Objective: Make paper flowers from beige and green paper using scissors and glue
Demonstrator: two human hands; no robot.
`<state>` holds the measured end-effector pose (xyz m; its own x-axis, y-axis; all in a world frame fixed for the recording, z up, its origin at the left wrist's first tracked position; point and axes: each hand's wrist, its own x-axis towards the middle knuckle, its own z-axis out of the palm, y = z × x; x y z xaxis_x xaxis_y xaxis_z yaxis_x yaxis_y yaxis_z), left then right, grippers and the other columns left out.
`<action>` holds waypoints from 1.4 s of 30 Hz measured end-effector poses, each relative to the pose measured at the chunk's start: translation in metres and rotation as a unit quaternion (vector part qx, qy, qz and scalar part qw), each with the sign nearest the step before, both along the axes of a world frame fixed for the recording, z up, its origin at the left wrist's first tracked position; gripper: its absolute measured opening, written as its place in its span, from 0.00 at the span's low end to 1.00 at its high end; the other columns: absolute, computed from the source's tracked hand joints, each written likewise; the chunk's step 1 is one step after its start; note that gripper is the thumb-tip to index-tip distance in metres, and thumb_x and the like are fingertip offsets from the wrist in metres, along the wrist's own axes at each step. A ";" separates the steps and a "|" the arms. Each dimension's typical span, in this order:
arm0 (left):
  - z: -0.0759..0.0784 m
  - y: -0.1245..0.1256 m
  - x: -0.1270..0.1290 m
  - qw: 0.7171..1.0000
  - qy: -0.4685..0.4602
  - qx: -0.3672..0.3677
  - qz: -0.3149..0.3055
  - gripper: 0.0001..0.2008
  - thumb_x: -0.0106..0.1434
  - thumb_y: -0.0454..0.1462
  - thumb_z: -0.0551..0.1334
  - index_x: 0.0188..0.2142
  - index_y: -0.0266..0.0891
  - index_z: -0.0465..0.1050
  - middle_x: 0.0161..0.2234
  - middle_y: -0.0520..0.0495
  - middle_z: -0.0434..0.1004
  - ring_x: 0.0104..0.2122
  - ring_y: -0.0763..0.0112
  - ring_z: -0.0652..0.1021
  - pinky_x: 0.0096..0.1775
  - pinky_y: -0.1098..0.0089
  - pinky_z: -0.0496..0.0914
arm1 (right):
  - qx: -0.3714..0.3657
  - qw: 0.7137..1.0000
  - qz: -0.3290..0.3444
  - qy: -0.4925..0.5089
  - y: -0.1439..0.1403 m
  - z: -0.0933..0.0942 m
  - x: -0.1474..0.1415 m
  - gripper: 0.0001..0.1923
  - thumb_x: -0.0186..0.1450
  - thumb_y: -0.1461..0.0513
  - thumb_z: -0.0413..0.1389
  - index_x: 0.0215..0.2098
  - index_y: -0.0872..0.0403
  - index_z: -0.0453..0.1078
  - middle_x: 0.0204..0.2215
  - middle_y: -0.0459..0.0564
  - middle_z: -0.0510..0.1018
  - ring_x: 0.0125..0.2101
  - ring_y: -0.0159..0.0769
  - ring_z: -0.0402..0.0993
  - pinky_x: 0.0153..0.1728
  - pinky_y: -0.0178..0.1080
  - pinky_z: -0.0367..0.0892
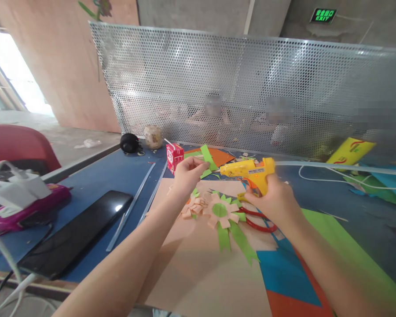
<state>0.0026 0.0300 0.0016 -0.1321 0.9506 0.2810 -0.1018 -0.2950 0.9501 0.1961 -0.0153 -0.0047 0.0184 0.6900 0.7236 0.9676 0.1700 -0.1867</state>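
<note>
Head view: glue gun (247, 169) between both hands, nozzle at green strip (207, 159).

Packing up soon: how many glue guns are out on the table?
1: the yellow glue gun in the right hand, its nozzle at the green paper strip the left hand pinches.

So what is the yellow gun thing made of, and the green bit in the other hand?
The glue gun in the right hand looks like hard, smooth plastic: glossy and moulded. The green strip pinched by the left hand looks like thin matte paper: flat and bent.
</note>
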 end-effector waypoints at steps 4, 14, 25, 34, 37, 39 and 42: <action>-0.001 0.000 -0.001 1.000 0.006 0.002 0.003 0.08 0.46 0.36 0.63 0.18 0.37 0.64 0.17 0.55 0.63 0.18 0.80 0.62 0.20 0.75 0.56 | -0.002 1.000 0.002 -0.010 0.000 0.000 0.000 0.14 0.50 0.54 0.51 0.29 0.56 0.62 0.13 0.45 0.65 0.14 0.34 0.63 0.15 0.33 0.55; 0.000 0.000 -0.001 1.000 0.011 0.000 0.004 0.08 0.46 0.37 0.62 0.19 0.37 0.64 0.18 0.55 0.63 0.18 0.80 0.62 0.20 0.75 0.57 | -0.007 1.000 -0.001 0.000 0.000 0.000 0.000 0.12 0.51 0.54 0.50 0.27 0.54 0.60 0.14 0.45 0.65 0.16 0.34 0.63 0.16 0.34 0.55; 0.001 -0.001 -0.001 1.000 0.010 0.001 0.003 0.08 0.46 0.36 0.63 0.18 0.37 0.64 0.18 0.54 0.63 0.18 0.81 0.62 0.20 0.75 0.56 | 0.001 1.000 -0.010 -0.021 0.003 0.001 0.003 0.11 0.51 0.55 0.51 0.27 0.55 0.60 0.14 0.45 0.65 0.15 0.33 0.62 0.15 0.33 0.54; 0.001 -0.001 -0.002 1.000 -0.006 -0.012 -0.011 0.09 0.45 0.37 0.63 0.17 0.37 0.63 0.18 0.54 0.63 0.18 0.81 0.62 0.19 0.76 0.57 | 0.004 0.999 -0.016 -0.028 0.005 0.000 0.005 0.11 0.52 0.55 0.50 0.29 0.55 0.61 0.13 0.45 0.64 0.14 0.33 0.61 0.15 0.33 0.54; 0.002 0.000 -0.002 0.999 -0.026 -0.035 -0.025 0.10 0.43 0.38 0.64 0.17 0.37 0.63 0.18 0.54 0.62 0.18 0.81 0.62 0.19 0.77 0.57 | -0.015 1.000 -0.018 -0.017 0.004 0.002 0.004 0.11 0.52 0.55 0.50 0.28 0.55 0.61 0.13 0.45 0.64 0.14 0.33 0.61 0.15 0.33 0.54; 0.002 -0.001 -0.002 0.996 -0.047 -0.058 -0.042 0.11 0.42 0.38 0.65 0.17 0.37 0.63 0.18 0.55 0.61 0.18 0.81 0.62 0.19 0.77 0.57 | -0.029 0.999 -0.023 -0.009 0.004 0.003 0.003 0.12 0.51 0.55 0.51 0.28 0.55 0.62 0.14 0.46 0.65 0.15 0.33 0.62 0.15 0.34 0.54; 0.003 -0.002 -0.002 0.990 -0.076 -0.086 -0.080 0.11 0.41 0.38 0.66 0.19 0.37 0.64 0.19 0.54 0.62 0.20 0.81 0.63 0.20 0.78 0.57 | -0.055 0.998 -0.016 0.009 0.007 0.003 0.006 0.12 0.51 0.55 0.51 0.29 0.55 0.63 0.15 0.47 0.67 0.16 0.35 0.64 0.16 0.34 0.56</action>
<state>0.0001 0.0278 0.0051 -0.0045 0.9948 0.1022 -0.2797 -0.0994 0.9549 0.2024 -0.0085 -0.0016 0.0540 0.7636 0.6435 0.9686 0.1166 -0.2197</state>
